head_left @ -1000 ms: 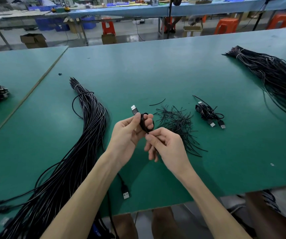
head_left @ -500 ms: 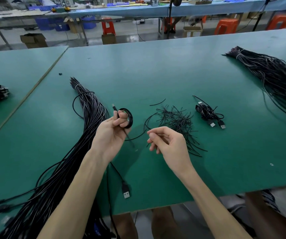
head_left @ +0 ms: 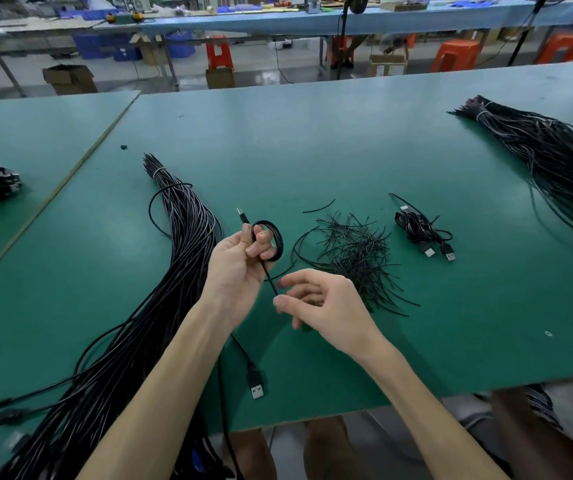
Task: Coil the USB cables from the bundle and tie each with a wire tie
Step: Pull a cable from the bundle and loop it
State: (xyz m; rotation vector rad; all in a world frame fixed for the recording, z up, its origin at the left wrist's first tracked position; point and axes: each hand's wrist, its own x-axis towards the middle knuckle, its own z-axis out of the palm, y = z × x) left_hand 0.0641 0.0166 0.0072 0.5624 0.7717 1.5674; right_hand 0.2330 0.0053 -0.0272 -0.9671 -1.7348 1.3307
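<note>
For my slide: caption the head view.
Left hand holds a coiled cable while right hand pinches its loose length, beside wire ties.

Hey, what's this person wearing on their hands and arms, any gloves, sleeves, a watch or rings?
The left forearm and right forearm are bare, with no sleeve in view. The left hand and right hand wear no gloves. No watch, wristband or ring shows on either.
</note>
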